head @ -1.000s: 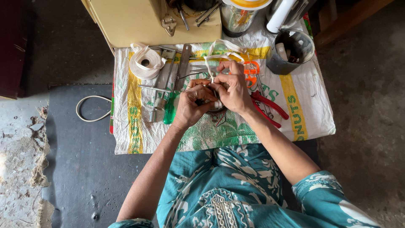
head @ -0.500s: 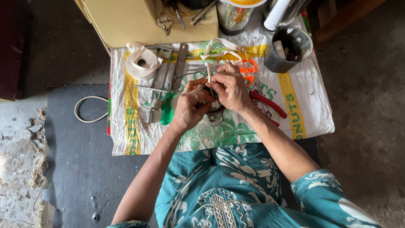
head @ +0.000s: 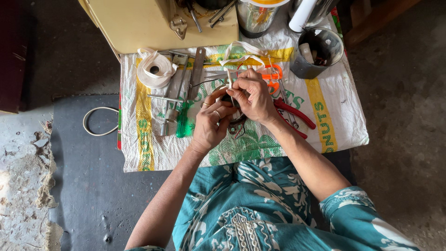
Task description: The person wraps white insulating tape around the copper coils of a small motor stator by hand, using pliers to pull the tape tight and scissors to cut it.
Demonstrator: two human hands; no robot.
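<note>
White tape [head: 231,76] is running up from between the two hands, which are meeting over the middle of the printed woven sack [head: 339,125] spread on the floor. Nearest the camera, the left hand [head: 211,122] is curling around a small dark object that is staying almost wholly hidden behind the fingers, so its kind cannot be told. Just beyond and touching it, the right hand [head: 253,97] is pinching the tape between fingertips and thumb. Red-handled pliers [head: 297,118] are lying on the sack beside the right wrist, their jaws covered by that hand. A green-handled screwdriver [head: 183,122] is resting left of the left hand. Farther back, a roll of white tape [head: 154,69] is sitting near the sack's far-left corner, and a grey cup [head: 317,53] near its far-right; a yellow box [head: 139,23] is being cut off by the frame's top edge.
</note>
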